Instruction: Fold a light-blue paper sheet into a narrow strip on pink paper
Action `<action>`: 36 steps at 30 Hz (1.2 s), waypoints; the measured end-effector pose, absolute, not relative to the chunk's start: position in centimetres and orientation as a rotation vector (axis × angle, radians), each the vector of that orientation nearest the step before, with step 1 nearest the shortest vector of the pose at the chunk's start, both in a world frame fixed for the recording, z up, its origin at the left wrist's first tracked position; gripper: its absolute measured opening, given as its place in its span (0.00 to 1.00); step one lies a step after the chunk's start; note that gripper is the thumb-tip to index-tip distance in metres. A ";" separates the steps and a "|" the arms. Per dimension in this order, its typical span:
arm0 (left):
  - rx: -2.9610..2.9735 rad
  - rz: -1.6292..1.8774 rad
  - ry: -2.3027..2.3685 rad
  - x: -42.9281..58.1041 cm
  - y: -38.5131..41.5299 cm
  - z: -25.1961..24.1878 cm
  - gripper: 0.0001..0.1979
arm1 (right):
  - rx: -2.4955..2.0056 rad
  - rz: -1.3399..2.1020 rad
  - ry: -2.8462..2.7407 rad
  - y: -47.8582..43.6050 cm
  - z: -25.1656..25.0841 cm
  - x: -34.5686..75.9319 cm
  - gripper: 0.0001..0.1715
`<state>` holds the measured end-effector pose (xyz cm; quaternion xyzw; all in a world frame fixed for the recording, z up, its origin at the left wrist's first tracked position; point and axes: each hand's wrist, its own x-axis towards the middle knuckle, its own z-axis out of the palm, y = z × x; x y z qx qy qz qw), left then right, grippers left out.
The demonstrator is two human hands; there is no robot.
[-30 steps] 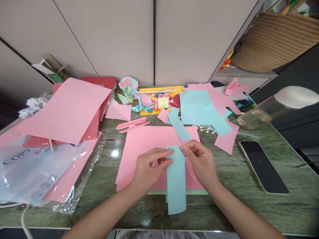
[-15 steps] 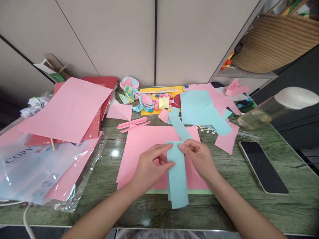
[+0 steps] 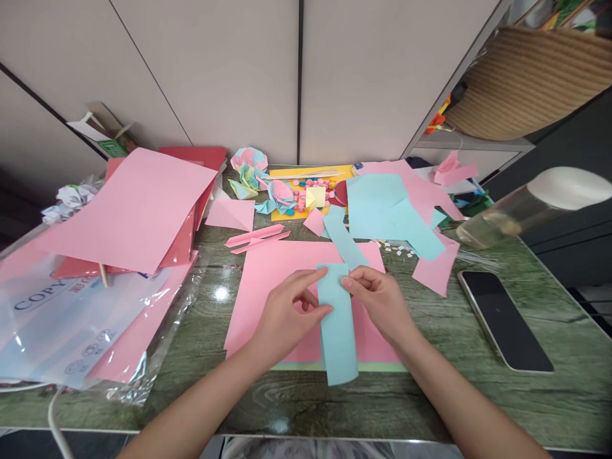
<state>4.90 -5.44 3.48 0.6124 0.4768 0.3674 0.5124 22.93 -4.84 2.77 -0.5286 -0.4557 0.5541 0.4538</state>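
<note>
Both my hands hold a long light-blue paper strip [image 3: 338,331] by its top end, above a large pink sheet [image 3: 268,280] lying on the green table. My left hand [image 3: 287,315] pinches the strip's upper left edge between thumb and fingers. My right hand [image 3: 380,303] pinches the upper right edge. The strip hangs toward me, its lower end reaching past the pink sheet's near edge.
More blue paper pieces [image 3: 377,210] and pink scraps [image 3: 436,271] lie behind. Folded paper flowers and small coloured bits [image 3: 287,191] sit at the back. A stack of pink and red sheets [image 3: 134,204] on a plastic pack is left; a phone [image 3: 502,319] and bottle [image 3: 530,207] are right.
The blue strip has been drawn away from me, up over the pink sheet, and tilted slightly. Both hands moved a little forward with it and kept their pinch.
</note>
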 end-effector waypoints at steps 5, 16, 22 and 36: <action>1.486 0.871 1.148 4.8 -5.3 3.2 0.29 | -1.298 1.536 -1.159 -4.6 3.0 23.3 0.12; 1.512 0.886 1.119 4.6 -5.0 3.3 0.29 | -1.319 1.541 -1.186 -4.6 2.9 23.2 0.14; 1.516 0.861 1.060 4.5 -5.0 3.0 0.33 | -1.347 1.483 -1.161 -4.5 2.7 23.2 0.15; 1.543 0.872 1.020 4.1 -4.9 3.8 0.34 | -1.360 1.498 -1.167 -4.6 3.0 23.0 0.14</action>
